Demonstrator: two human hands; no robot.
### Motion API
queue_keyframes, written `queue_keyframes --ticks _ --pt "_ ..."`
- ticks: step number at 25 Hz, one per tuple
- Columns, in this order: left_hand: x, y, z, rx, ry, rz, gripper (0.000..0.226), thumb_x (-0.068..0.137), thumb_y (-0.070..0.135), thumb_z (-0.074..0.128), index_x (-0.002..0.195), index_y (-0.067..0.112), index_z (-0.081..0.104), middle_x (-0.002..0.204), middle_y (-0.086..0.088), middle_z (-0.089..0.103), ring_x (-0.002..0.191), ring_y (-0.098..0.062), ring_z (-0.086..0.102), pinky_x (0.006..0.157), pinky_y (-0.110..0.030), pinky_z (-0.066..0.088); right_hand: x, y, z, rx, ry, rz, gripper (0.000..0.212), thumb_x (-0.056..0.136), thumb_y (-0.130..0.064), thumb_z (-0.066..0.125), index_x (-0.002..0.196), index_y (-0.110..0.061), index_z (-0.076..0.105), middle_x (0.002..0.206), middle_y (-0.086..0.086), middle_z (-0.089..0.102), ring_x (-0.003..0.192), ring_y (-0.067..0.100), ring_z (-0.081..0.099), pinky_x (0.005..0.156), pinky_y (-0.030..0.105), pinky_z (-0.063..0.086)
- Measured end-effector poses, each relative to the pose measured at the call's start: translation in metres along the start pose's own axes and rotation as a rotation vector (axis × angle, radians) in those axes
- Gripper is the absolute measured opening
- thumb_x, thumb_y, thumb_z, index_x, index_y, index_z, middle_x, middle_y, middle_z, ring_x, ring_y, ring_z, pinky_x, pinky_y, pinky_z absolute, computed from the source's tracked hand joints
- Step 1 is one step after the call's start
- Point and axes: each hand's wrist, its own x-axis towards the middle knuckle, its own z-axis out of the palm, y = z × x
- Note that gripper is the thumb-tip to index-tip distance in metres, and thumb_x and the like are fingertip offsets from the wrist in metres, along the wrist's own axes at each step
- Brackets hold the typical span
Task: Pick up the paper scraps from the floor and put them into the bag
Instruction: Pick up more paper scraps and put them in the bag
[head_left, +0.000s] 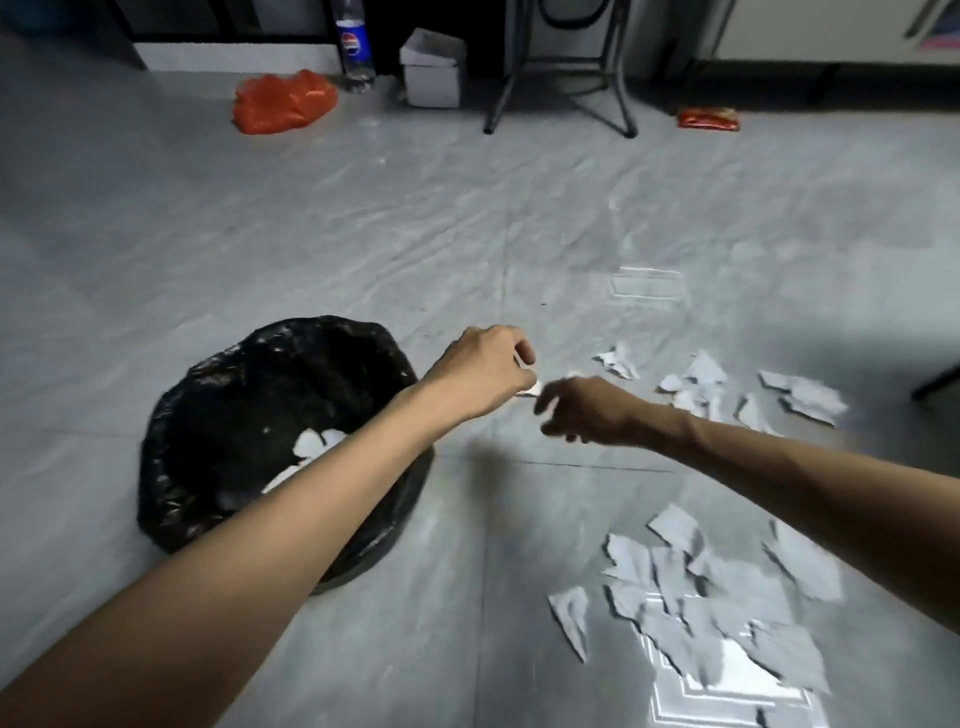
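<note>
Lying in two loose groups on the floor (363, 234), the scraps are mostly uncollected: a big pile (717, 597) at five o'clock and a smaller scatter (727, 389) at three o'clock. A few white pieces (311, 444) already sit inside the black bag (218, 395), open at nine o'clock. The left hand (483, 369), near centre just right of the bag, pinches a small scrap (530, 387) in a narrow grip. The right hand (587, 410), just beside it, has its fingers loosely curled and seems empty. Judging by this, the task is early, most paper remaining.
</note>
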Motion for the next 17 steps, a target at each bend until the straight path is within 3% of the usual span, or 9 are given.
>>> queue_keyframes --ticks 2,4,7,9,11,14,17 --pt "0.003 0.007 0.028 0.026 -0.127 0.011 0.019 0.079 0.02 0.065 0.098 0.018 0.067 0.091 -0.006 0.075 0.066 -0.018 0.067 0.061 -0.024 0.051 -0.03 0.058 0.02 -0.339 -0.104 0.048 0.058 0.076 -0.032 0.076 0.128 -0.019 0.053 0.114 0.011 0.063 0.101 0.028 0.063 0.084 0.035 0.05" --pt "0.004 0.007 0.053 0.065 -0.244 0.015 0.021 0.078 0.016 0.067 0.099 0.015 0.068 0.092 -0.01 0.075 0.063 -0.018 0.065 0.059 -0.023 0.05 -0.06 0.104 0.056 -0.485 -0.153 0.065 0.076 0.072 -0.045 0.076 0.137 -0.027 0.042 0.126 0.006 0.052 0.111 0.029 0.058 0.088 0.037 0.05" --pt "0.001 -0.003 0.089 0.181 -0.385 0.043 0.029 0.075 0.025 0.074 0.103 0.02 0.066 0.099 -0.006 0.072 0.081 -0.023 0.07 0.071 -0.031 0.054 -0.082 0.136 0.105 -0.423 -0.047 0.025 0.055 0.076 -0.054 0.066 0.122 -0.028 0.052 0.115 0.003 0.056 0.102 0.025 0.06 0.078 0.036 0.051" --pt "-0.009 -0.014 0.123 0.395 -0.458 0.115 0.048 0.071 0.043 0.078 0.112 0.025 0.062 0.112 -0.004 0.068 0.1 -0.026 0.066 0.081 -0.035 0.051 -0.081 0.139 0.115 -0.147 0.021 0.05 0.019 0.083 -0.029 0.065 0.099 -0.019 0.063 0.1 0.004 0.065 0.092 0.023 0.067 0.073 0.035 0.055" --pt "-0.028 -0.029 0.163 0.576 -0.549 0.211 0.07 0.066 0.052 0.079 0.124 0.024 0.052 0.123 -0.004 0.059 0.107 -0.029 0.061 0.082 -0.036 0.046 -0.079 0.144 0.112 0.026 0.143 0.093 0.003 0.084 -0.012 0.063 0.086 -0.011 0.065 0.089 0.009 0.069 0.083 0.026 0.068 0.07 0.036 0.055" --pt "-0.048 -0.057 0.207 0.639 -0.626 0.362 0.073 0.064 0.038 0.084 0.123 0.018 0.047 0.121 -0.007 0.049 0.098 -0.031 0.06 0.071 -0.036 0.045 -0.093 0.15 0.096 -0.108 0.315 0.036 0.015 0.083 -0.026 0.067 0.084 -0.012 0.063 0.087 0.008 0.065 0.081 0.028 0.063 0.066 0.032 0.045" --pt "-0.047 -0.076 0.217 0.511 -0.62 0.434 0.035 0.075 0.021 0.079 0.103 0.014 0.059 0.106 -0.006 0.056 0.092 -0.029 0.061 0.069 -0.034 0.044 -0.127 0.159 0.105 -0.266 0.109 -0.115 0.024 0.081 -0.045 0.063 0.088 -0.022 0.063 0.1 0.0 0.06 0.085 0.02 0.06 0.069 0.034 0.048"
